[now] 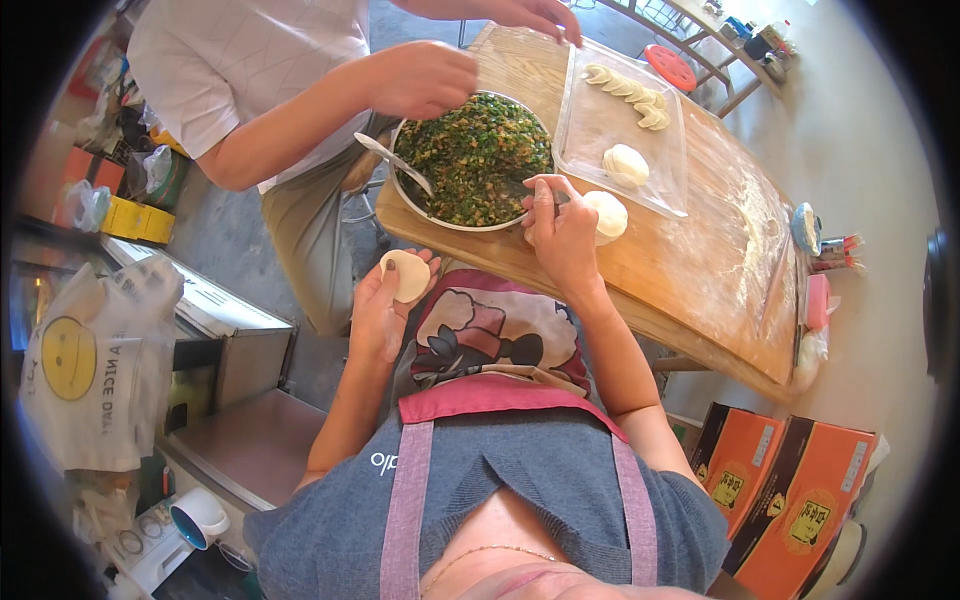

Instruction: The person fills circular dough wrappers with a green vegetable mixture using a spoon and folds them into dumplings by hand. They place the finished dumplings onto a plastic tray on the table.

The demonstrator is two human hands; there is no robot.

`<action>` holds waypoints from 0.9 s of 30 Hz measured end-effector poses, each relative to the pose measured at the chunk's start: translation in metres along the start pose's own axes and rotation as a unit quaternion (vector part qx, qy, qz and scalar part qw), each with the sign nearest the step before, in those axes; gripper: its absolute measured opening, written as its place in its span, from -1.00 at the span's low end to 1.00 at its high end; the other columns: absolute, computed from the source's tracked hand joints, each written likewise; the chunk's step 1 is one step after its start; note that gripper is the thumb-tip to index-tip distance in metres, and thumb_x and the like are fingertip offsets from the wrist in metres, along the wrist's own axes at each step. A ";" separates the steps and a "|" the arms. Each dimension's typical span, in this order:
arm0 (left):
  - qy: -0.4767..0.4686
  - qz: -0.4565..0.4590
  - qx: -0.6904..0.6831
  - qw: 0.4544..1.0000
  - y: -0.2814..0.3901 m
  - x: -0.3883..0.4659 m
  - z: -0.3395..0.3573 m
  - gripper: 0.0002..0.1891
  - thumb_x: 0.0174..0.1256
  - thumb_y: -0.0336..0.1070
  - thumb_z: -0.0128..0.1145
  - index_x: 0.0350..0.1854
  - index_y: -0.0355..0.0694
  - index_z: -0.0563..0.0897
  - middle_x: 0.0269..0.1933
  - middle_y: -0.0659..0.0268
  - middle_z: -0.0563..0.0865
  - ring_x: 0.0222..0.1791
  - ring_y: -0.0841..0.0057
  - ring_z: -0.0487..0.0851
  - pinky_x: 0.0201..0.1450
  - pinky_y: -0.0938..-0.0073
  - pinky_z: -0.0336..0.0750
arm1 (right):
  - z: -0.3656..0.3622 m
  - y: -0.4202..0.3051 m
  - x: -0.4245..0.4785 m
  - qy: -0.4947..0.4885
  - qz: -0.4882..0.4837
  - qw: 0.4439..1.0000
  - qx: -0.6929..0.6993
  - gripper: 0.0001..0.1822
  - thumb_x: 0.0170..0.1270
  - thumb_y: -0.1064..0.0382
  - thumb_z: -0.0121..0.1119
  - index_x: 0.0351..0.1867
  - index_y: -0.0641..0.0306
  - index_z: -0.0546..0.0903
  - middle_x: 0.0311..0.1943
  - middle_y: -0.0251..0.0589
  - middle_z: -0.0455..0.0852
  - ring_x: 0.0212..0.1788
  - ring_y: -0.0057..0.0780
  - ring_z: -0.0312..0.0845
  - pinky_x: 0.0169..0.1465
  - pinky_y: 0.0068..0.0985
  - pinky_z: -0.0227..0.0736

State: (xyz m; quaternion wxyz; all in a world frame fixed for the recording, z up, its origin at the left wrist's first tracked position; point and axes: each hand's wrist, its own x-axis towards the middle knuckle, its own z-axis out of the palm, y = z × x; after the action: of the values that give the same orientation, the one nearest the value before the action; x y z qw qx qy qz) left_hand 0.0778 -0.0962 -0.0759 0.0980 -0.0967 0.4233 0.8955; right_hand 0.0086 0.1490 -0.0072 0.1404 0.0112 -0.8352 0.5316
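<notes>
My left hand (386, 300) holds a round dough wrapper (406, 276) across its palm, the thumb resting on top. At the right rim of a large bowl of chopped green and orange filling (476, 161) is my right hand (559, 225), fingers bent; whether it grips a utensil cannot be told. A spoon (397, 164) leans in the bowl's left side. Beside my right hand stands a stack of wrappers (606, 216). Another stack (626, 166) lies on a clear plastic tray (679, 176), below a row of folded dumplings (624, 90).
A co-worker's hand (431, 79) is over the bowl, the other (536, 19) near the tray's top corner. Flour covers the wooden table's (697, 255) right part. Orange boxes (802, 502) stand at lower right. A plastic bag (101, 367) and a white mug (201, 517) are at left.
</notes>
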 end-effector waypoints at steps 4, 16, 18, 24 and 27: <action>-0.003 -0.028 0.012 1.000 0.013 -0.003 0.018 -0.59 0.68 -0.17 -0.02 0.28 -0.46 0.49 0.25 -0.09 0.67 0.30 0.04 0.66 0.36 0.08 0.60 | 0.008 -0.003 -0.001 0.016 0.060 0.994 0.087 -0.74 0.60 0.25 0.04 -0.07 0.42 0.67 -0.48 -0.14 0.77 -0.49 -0.55 0.69 -0.41 -0.51 0.53; -0.051 0.032 -0.055 0.997 0.023 0.037 0.081 -0.60 0.69 -0.24 -0.06 0.31 -0.50 0.46 0.30 -0.14 0.62 0.35 0.04 0.62 0.41 0.07 0.57 | -0.016 -0.013 -0.002 0.058 0.078 0.981 0.167 -0.75 0.62 0.28 0.04 -0.03 0.45 0.65 -0.42 -0.18 0.75 -0.46 -0.65 0.67 -0.45 -0.66 0.50; -0.054 0.042 -0.043 0.997 0.019 0.044 0.085 -0.59 0.70 -0.25 -0.10 0.35 -0.50 0.42 0.32 -0.14 0.60 0.36 0.03 0.60 0.44 0.07 0.54 | -0.022 -0.010 -0.001 0.060 0.076 0.980 0.171 -0.75 0.63 0.28 0.04 -0.03 0.45 0.66 -0.41 -0.18 0.75 -0.47 -0.65 0.67 -0.44 -0.66 0.50; -0.038 -0.013 -0.149 0.988 0.019 0.055 0.103 -0.41 0.76 -0.01 -0.39 0.44 -0.48 0.32 0.43 -0.12 0.50 0.47 0.04 0.46 0.56 0.08 0.37 | -0.033 -0.017 -0.003 0.074 0.063 0.972 0.215 -0.72 0.65 0.25 0.01 -0.05 0.46 0.66 -0.42 -0.20 0.74 -0.49 -0.65 0.63 -0.39 -0.67 0.51; -0.018 -0.035 -0.177 0.983 0.020 0.056 0.114 -0.32 0.75 0.10 -0.52 0.47 -0.47 0.28 0.45 -0.12 0.47 0.48 0.08 0.44 0.57 0.07 0.33 | -0.029 -0.027 -0.008 0.064 0.049 0.972 0.222 -0.71 0.66 0.25 -0.01 -0.04 0.46 0.66 -0.42 -0.22 0.74 -0.48 -0.66 0.63 -0.38 -0.67 0.51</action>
State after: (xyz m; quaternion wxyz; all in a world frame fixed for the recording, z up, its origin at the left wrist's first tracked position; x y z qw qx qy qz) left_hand 0.0082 -0.0147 -0.0042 0.1181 -0.1108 0.2526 0.9539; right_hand 0.0270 0.1625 0.0265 0.1614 -0.0333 -0.6851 0.7096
